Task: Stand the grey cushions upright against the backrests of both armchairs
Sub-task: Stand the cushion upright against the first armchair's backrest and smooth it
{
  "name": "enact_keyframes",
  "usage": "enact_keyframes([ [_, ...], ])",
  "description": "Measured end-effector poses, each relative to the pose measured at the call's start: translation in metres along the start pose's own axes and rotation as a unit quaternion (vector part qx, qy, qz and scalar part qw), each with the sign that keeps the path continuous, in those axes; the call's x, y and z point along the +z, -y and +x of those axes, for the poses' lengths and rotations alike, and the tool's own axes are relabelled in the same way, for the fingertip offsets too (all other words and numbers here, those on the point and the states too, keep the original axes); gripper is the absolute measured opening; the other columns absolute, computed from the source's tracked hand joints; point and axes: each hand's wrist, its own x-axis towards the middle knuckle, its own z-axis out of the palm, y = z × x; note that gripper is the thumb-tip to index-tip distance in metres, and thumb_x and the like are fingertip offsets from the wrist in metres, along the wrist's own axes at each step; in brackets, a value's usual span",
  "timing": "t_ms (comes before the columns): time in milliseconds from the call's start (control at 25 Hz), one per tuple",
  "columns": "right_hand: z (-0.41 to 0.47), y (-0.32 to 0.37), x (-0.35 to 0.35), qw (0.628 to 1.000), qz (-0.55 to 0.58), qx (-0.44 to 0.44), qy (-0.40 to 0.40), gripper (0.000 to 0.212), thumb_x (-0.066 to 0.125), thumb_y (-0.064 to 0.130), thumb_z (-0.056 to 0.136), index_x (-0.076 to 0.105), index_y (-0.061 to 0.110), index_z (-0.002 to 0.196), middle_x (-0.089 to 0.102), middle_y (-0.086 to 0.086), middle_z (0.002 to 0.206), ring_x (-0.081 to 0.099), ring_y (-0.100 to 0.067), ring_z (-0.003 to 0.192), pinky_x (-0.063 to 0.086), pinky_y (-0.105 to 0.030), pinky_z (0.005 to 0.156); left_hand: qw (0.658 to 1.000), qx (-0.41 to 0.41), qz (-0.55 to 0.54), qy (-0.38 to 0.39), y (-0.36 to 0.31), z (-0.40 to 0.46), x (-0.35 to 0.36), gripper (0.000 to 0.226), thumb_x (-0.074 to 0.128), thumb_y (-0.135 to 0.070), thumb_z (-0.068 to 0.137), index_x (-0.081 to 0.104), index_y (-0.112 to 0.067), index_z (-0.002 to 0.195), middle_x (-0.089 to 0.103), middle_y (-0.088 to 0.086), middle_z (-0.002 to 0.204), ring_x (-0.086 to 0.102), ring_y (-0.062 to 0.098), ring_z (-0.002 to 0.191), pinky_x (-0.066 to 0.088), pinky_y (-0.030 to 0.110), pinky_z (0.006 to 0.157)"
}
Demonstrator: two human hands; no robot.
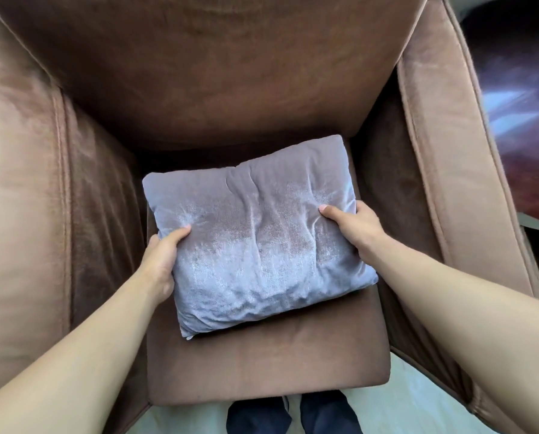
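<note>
A grey velvet cushion (255,233) lies roughly flat over the seat of a brown armchair (262,368), slightly turned, its far edge near the foot of the backrest (205,67). My left hand (161,261) grips its left edge, thumb on top and fingers underneath. My right hand (356,227) grips its right edge the same way. Whether the cushion rests on the seat or is lifted a little I cannot tell. Only this one armchair and one cushion are in view.
The left armrest (24,189) and right armrest (450,145) close in the seat on both sides. A dark glossy round table (525,114) stands beyond the right armrest. My dark-clad legs (293,415) are on pale floor in front of the seat.
</note>
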Motion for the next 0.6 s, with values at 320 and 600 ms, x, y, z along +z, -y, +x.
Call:
enact_keyframes([
  [320, -0.020, 0.049, -0.014, 0.998, 0.020, -0.061, 0.002, 0.045, 0.080, 0.007, 0.075, 0.064, 0.016, 0.116, 0.069, 0.008, 0.095, 0.068, -0.015, 0.096, 0.052, -0.030, 0.081, 0.995, 0.096, 0.015, -0.027, -0.057, -0.036, 0.002, 0.067, 0.056, 0.008, 0.048, 0.066, -0.009, 0.112, 0.075, 0.010, 0.105, 0.071, 0.035, 0.108, 0.060, 0.043, 0.092],
  [600, 0.005, 0.099, -0.018, 0.982, 0.121, -0.144, 0.015, 0.073, 0.069, -0.010, 0.043, 0.068, 0.023, 0.108, 0.077, -0.016, 0.109, 0.074, -0.035, 0.109, 0.062, -0.057, 0.092, 0.978, 0.202, -0.020, -0.049, -0.122, -0.038, -0.006, 0.062, 0.052, 0.019, 0.052, 0.064, -0.019, 0.099, 0.071, 0.008, 0.085, 0.066, 0.032, 0.089, 0.054, 0.037, 0.071],
])
